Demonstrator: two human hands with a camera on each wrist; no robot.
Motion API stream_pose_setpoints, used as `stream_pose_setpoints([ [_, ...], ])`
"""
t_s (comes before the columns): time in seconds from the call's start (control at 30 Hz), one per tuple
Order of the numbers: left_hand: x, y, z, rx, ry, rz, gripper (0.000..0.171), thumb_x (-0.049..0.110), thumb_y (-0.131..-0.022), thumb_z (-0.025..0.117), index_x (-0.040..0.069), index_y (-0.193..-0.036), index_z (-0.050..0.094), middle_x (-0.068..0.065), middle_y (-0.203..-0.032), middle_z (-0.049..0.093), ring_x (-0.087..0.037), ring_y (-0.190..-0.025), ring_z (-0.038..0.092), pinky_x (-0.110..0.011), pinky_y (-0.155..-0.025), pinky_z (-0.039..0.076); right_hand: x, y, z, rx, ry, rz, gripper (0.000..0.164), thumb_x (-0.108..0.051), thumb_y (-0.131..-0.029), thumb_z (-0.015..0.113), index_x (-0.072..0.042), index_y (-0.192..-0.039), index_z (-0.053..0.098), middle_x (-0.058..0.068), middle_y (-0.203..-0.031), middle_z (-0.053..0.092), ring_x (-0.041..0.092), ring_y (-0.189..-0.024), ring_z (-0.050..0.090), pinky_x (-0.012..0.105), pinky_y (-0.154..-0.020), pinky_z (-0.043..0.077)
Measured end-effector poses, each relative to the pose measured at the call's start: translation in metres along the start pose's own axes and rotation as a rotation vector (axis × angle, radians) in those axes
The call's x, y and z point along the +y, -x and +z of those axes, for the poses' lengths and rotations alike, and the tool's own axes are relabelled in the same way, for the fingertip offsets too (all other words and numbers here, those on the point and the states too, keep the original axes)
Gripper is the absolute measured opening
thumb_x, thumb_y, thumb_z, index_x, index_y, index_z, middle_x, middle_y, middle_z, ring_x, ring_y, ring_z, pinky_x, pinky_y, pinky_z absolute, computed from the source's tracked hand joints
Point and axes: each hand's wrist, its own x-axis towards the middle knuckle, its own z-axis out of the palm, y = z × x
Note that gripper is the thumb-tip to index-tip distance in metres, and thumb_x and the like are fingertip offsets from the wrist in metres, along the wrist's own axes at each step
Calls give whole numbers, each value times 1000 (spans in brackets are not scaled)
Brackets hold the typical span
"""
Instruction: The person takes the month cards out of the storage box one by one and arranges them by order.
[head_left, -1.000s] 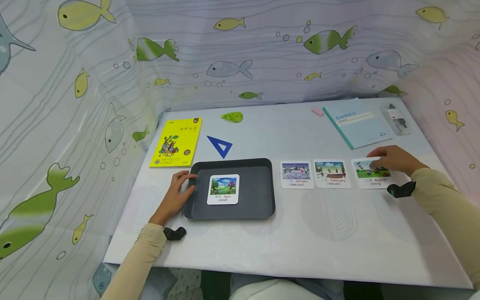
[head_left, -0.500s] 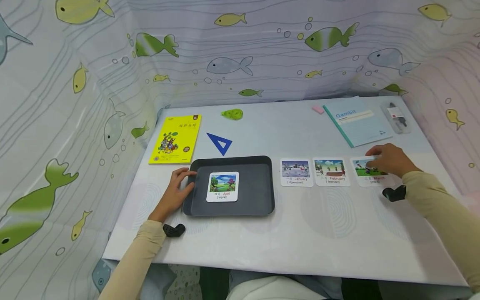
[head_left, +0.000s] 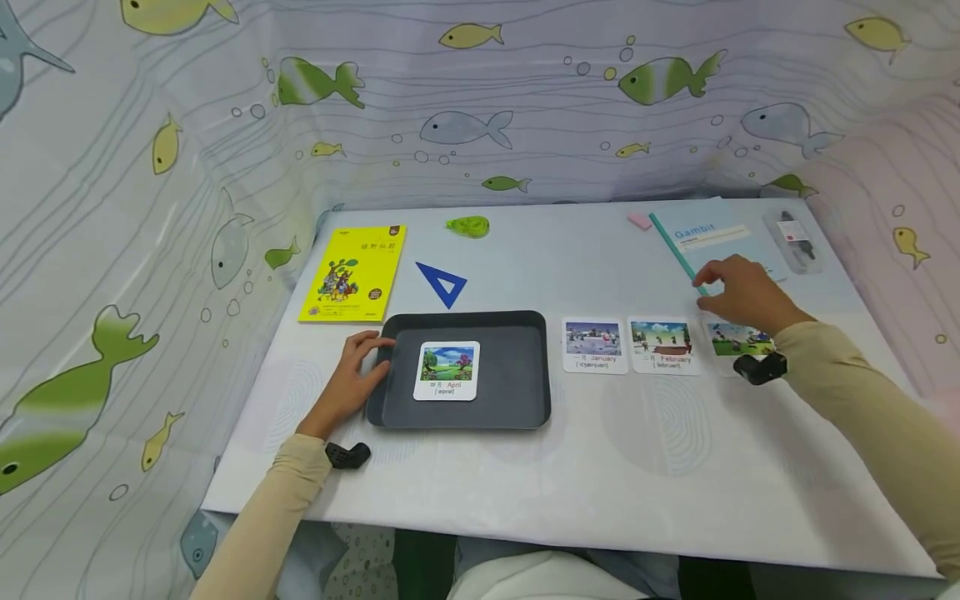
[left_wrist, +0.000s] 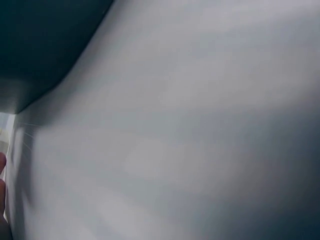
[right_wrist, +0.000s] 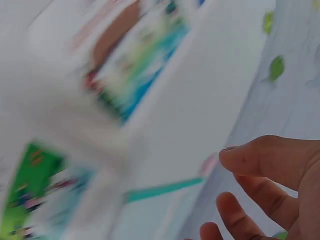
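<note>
My left hand (head_left: 348,385) rests at the left rim of a dark grey tray (head_left: 513,375), its fingertips and thumb touching the edge. On the tray lies an April picture card (head_left: 446,372). My right hand (head_left: 750,293) is over the March card (head_left: 738,337) and the lower edge of a light blue notebook (head_left: 705,233); the right wrist view shows nothing between its parted fingers. The March card is partly hidden by the hand and the wrist camera. Left of it lie the February card (head_left: 663,344) and the January card (head_left: 594,344), in a row right of the tray.
Behind the tray are a yellow book (head_left: 354,273), a blue set square (head_left: 442,285) and a small green object (head_left: 468,226). A pink eraser-like piece (head_left: 640,221) lies beside the notebook, and a clear case (head_left: 792,240) rests at the far right. Fish-patterned curtain surrounds the table.
My right hand has let go of the March card and moved up and left, toward the notebook's lower edge. My left hand stays at the tray's rim.
</note>
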Motion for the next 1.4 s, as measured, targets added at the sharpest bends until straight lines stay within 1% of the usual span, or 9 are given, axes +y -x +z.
stream_pose_setpoints([
  [0.17,-1,-1,0,7,3,14,39,16,-103,62,13,-142,57,-17,-159,24,-39,-150,22,-62,-120,19,-76,-6,3,-18,7,-162,29,-6,-93,70,5,-120,65,28,-125,54,46,-117,48,64,-100,41],
  [0.3,-2,-2,1,10,1,15,39,17,-103,63,13,-141,58,-17,-159,24,-39,-150,22,-62,-120,19,-138,-12,20,-92,3,-308,24,-4,-92,71,2,-115,68,21,-119,61,39,-114,56,56,-100,47],
  [0.47,-3,-4,-2,9,1,14,39,18,-104,62,12,-142,57,-18,-159,24,-40,-150,22,-63,-119,19,-209,-22,57,-264,44,-445,21,-10,-94,71,-1,-112,69,15,-113,64,30,-107,60,44,-95,51],
  [0.6,-3,-4,-5,17,1,18,39,16,-103,63,11,-142,57,-19,-159,24,-40,-149,22,-64,-119,20,-255,-30,97,-381,140,-507,34,-21,-96,73,0,-123,66,13,-117,65,24,-104,60,37,-93,52],
  [0.67,-4,-4,-4,21,2,18,39,15,-103,63,11,-141,57,-19,-158,24,-40,-149,22,-64,-119,20,-270,-33,117,-400,181,-520,44,-28,-96,74,1,-129,64,14,-120,65,23,-105,61,36,-93,52],
  [0.8,-4,-3,-2,15,10,16,39,15,-103,63,11,-142,57,-19,-158,24,-40,-149,22,-64,-119,20,-287,-35,146,-364,272,-489,56,-38,-95,75,0,-133,63,12,-120,62,23,-103,60,35,-89,54],
  [0.97,-4,-2,1,11,12,5,40,16,-103,63,12,-142,57,-18,-159,24,-39,-150,22,-63,-120,19,-294,-32,165,-292,373,-445,60,-46,-92,77,-3,-130,62,13,-120,56,26,-105,54,36,-85,54],
  [1.23,-2,0,0,7,21,11,40,16,-103,63,12,-142,57,-18,-159,24,-40,-149,22,-64,-119,19,-288,-37,183,-273,446,-419,54,-51,-90,77,-6,-118,66,11,-118,53,24,-97,47,34,-79,54],
  [1.4,-1,0,0,7,24,10,40,15,-103,63,12,-142,57,-17,-159,24,-38,-150,22,-63,-120,18,-287,-39,185,-248,433,-423,56,-49,-89,78,-5,-121,64,13,-118,52,24,-95,45,35,-76,55],
])
